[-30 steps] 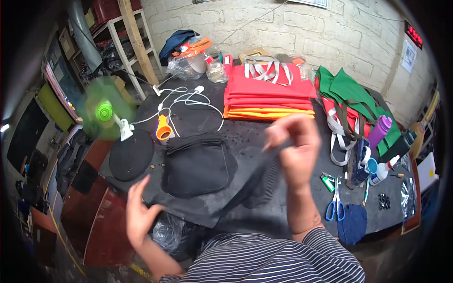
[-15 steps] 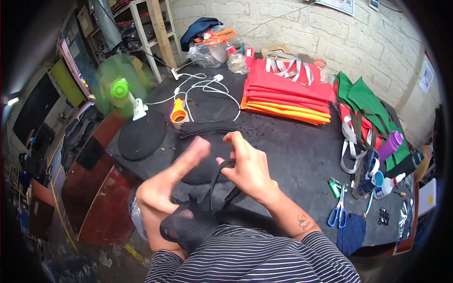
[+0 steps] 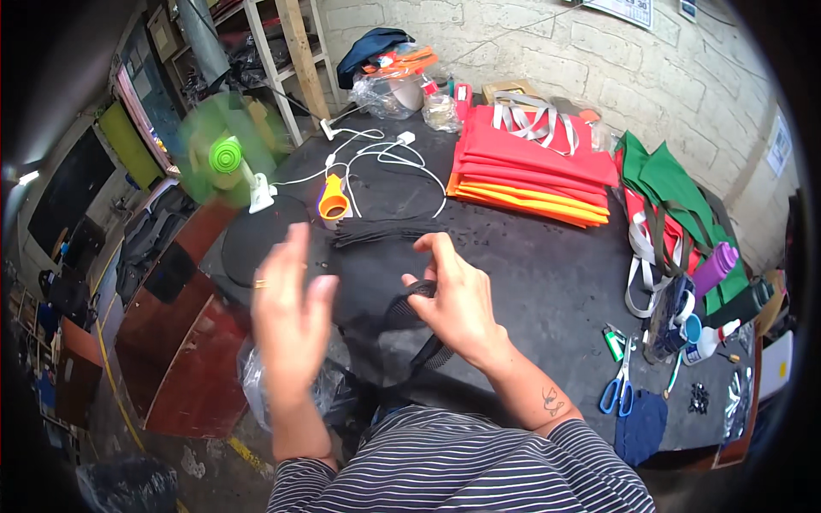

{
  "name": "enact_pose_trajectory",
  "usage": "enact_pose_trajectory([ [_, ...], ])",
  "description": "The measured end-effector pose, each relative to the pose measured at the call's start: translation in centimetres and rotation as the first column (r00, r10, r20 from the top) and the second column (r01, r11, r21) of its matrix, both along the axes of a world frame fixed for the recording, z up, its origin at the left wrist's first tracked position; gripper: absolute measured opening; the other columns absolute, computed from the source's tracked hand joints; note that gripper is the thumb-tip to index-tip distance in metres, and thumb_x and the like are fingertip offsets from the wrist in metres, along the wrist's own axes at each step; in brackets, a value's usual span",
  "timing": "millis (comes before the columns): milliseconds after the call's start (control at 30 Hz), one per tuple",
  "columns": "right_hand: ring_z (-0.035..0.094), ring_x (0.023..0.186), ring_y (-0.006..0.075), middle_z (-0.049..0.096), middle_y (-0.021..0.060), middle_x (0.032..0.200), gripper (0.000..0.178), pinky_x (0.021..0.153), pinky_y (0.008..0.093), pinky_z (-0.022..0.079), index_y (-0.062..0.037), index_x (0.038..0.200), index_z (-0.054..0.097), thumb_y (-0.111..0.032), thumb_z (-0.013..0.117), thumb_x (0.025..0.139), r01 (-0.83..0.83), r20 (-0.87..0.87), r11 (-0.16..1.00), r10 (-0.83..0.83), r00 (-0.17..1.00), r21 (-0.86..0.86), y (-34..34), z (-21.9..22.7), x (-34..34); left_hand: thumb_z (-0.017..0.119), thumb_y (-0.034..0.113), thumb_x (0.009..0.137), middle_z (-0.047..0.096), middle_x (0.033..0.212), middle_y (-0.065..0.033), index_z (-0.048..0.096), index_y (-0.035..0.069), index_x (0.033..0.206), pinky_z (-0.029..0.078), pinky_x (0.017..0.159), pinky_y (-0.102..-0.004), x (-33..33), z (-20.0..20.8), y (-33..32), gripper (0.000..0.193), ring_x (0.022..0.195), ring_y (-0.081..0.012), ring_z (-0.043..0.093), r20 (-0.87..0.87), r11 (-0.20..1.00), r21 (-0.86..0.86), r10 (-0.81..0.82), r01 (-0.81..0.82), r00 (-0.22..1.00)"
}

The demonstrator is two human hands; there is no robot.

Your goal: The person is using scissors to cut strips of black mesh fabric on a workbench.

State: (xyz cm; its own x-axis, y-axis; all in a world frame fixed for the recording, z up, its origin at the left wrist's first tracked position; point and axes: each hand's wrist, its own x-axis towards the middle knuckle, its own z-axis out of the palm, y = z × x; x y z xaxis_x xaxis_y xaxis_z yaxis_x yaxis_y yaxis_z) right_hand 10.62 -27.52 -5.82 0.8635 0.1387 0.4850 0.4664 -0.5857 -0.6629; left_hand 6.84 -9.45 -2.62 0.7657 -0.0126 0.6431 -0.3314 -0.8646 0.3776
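Black mesh strap (image 3: 419,329) lies at the near edge of the bench (image 3: 530,282), directly in front of the person, looped up into the right hand (image 3: 457,299) and trailing down toward the bench edge below it.

Right hand: the grip is closed around the upper loop of the strap, thumb and fingers curled over it, knuckles toward the far edge. The strap runs out from under the palm toward the person's striped shirt (image 3: 462,470).

Left hand (image 3: 286,312): the grip is wide open, fingers spread and slightly blurred, palm facing the right hand. It holds nothing and touches nothing; it hangs just off the near left corner of the bench, beside the strap but apart from it. A ring shows on one finger.

Around: a stack of black straps (image 3: 385,231) lies just beyond the hands toward the middle of the bench. An orange-tipped tool (image 3: 332,201) stands behind that, with white cables (image 3: 376,154) looping around it. Folded red and orange fabric (image 3: 530,167) is piled at the far edge. Blue-handled scissors (image 3: 617,385) lie at the near right corner. A green fan (image 3: 227,158) spins at the left edge.
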Motion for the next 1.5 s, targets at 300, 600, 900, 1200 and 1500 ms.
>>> enact_pose_trajectory([
  [300,0.056,0.058,0.0237,0.053,0.0086,0.062,0.032,0.054,0.0336,0.044,-0.0044,0.090,0.047,-0.007,0.068,0.065,-0.154,0.002,0.948,0.160,0.987,0.279,1.8,-3.9,0.0,0.056,0.015,0.083,0.046,0.057,0.0041,0.059,0.000,0.072,0.022,0.041,-0.0201,0.7,0.3,-0.8,0.019,0.046,-0.0010,0.033,-0.149,0.471,-0.841,-0.673,0.265,0.724],
  [600,0.059,0.059,0.0208,0.059,0.0108,0.069,0.023,0.055,0.0328,0.045,0.0010,0.084,0.053,-0.011,0.064,0.068,-0.654,-0.533,0.734,0.632,0.562,0.182,2.5,-16.1,-3.2,0.045,0.021,0.090,0.025,0.051,0.0046,0.050,0.006,0.076,0.039,0.059,-0.0221,-8.3,6.6,14.0,0.021,0.042,-0.0038,0.024,0.732,0.309,-0.649,0.004,0.695,0.682],
  [900,0.049,0.065,0.0054,0.050,-0.0009,0.074,0.017,0.059,0.0179,0.040,-0.0040,0.077,0.049,0.008,0.051,0.065,-0.319,0.155,0.468,0.354,0.922,0.824,-7.2,0.3,1.5,0.062,0.020,0.080,0.051,0.069,0.0003,0.058,0.000,0.095,0.040,0.061,-0.0212,-13.2,-0.6,20.1,0.026,0.060,-0.0060,0.045,-0.430,0.739,-0.305,0.456,-0.601,0.779],
  [1200,0.050,0.059,0.0080,0.052,0.0059,0.069,0.019,0.052,0.0221,0.043,0.0000,0.087,0.052,0.000,0.058,0.069,-0.447,0.079,0.835,0.447,0.891,0.321,1.8,-1.8,-1.4,0.063,0.013,0.079,0.058,0.096,-0.0046,0.054,-0.001,0.107,0.043,0.074,-0.0232,-2.0,-3.2,-1.3,0.032,0.083,-0.0087,0.052,-0.346,0.605,-0.771,-0.662,0.201,0.665],
  [1500,0.046,0.072,0.0067,0.049,-0.0011,0.083,0.029,0.066,0.0222,0.039,-0.0027,0.092,0.048,-0.005,0.068,0.071,-0.540,-0.241,0.262,0.964,0.110,0.800,2.6,-13.6,-2.3,0.055,0.027,0.083,0.041,0.050,0.0024,0.049,-0.003,0.082,0.020,0.035,-0.0190,-3.7,2.2,3.5,0.030,0.039,-0.0026,0.030,0.343,0.334,-0.790,-0.455,0.514,0.822],
])
